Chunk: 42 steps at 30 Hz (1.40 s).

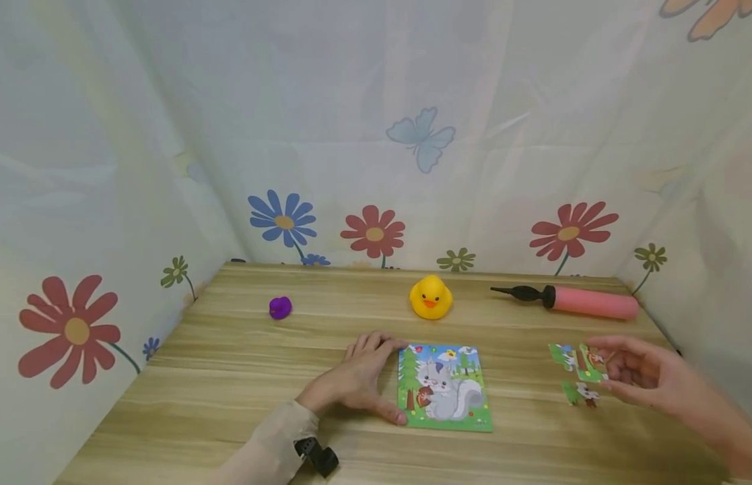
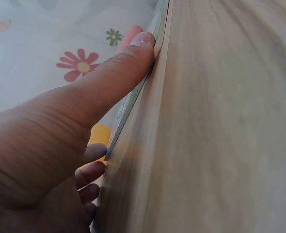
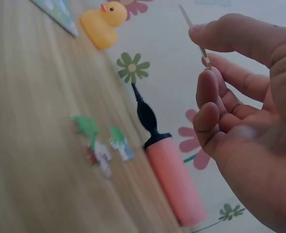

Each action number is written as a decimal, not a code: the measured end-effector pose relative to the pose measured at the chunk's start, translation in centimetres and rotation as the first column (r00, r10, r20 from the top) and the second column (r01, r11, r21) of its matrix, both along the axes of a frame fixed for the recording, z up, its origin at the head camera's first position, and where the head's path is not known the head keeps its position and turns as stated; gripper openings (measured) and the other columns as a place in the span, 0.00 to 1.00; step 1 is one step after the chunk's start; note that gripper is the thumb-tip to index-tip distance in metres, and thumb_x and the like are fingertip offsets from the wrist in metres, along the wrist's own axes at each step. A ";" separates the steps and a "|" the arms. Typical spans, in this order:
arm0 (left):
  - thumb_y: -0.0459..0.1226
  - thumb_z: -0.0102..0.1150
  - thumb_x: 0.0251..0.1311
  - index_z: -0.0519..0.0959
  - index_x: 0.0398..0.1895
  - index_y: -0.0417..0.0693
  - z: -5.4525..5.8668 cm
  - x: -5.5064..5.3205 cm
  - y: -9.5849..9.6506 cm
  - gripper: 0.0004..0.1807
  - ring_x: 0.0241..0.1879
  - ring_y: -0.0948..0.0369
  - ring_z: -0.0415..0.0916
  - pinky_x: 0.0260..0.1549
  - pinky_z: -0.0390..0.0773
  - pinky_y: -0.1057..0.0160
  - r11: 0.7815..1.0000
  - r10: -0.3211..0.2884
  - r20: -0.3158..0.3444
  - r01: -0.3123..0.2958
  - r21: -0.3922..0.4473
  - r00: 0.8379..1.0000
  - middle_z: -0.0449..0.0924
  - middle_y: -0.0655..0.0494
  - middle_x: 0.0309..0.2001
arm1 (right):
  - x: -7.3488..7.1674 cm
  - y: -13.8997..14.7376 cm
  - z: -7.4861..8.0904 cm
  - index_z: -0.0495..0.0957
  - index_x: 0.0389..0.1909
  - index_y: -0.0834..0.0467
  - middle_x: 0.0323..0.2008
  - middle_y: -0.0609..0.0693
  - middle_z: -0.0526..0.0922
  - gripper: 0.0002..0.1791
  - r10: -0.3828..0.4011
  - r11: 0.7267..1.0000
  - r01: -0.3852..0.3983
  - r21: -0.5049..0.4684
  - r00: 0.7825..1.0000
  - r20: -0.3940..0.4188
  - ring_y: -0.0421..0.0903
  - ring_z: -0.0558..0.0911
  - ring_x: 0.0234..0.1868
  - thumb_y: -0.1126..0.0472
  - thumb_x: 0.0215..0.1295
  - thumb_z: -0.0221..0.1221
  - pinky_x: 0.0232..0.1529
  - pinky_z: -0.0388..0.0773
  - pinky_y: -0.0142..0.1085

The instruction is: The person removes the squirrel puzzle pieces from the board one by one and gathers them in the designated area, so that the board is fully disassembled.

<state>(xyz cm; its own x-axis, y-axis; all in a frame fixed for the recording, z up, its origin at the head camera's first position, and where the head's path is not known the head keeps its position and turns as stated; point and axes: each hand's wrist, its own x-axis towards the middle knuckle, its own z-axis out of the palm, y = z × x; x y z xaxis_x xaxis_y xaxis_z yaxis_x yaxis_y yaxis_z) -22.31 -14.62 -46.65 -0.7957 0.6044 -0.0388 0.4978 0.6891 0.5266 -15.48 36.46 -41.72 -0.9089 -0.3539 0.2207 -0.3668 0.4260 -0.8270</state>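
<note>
A picture puzzle of a grey squirrel holding a nut (image 1: 446, 387) lies flat on the table. My left hand (image 1: 360, 384) rests at its left edge, thumb near the lower corner and index finger at the upper one. In the left wrist view the thumb (image 2: 119, 73) lies along the thin board edge. My right hand (image 1: 645, 374) pinches a puzzle piece (image 1: 590, 366) between thumb and fingers, raised off the table; the right wrist view shows that piece edge-on. Two loose puzzle pieces, one nearer (image 1: 580, 393) and one farther (image 1: 561, 356), lie beside and beneath it.
Behind the puzzle sits a yellow rubber duck (image 1: 431, 298), and a small purple duck (image 1: 281, 308) stands farther left. A pink hand pump (image 1: 594, 302) with a black nozzle lies at the back right. Flower-printed cloth (image 1: 327, 168) encloses the table's back and sides.
</note>
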 end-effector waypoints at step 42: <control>0.70 0.87 0.43 0.61 0.88 0.58 0.0 0.0 0.0 0.70 0.79 0.46 0.55 0.80 0.55 0.33 1.000 0.003 -0.012 -0.003 -0.019 1.000 0.58 0.47 0.83 | 1.5 2.9 -6.0 0.73 0.67 0.71 0.43 0.44 0.75 0.24 0.246 0.958 -0.280 0.054 0.907 0.342 0.45 0.72 0.39 0.72 0.75 0.67 0.34 0.71 0.33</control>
<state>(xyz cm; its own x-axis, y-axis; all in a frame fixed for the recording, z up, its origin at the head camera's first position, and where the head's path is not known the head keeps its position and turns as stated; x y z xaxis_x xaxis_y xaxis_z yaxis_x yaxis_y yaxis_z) -22.32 -14.61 -46.63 -0.7980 0.6013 -0.0404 0.5022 0.7005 0.5071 -14.00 39.35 -47.75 -0.7944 -0.5947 -0.1232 -0.1916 0.4379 -0.8784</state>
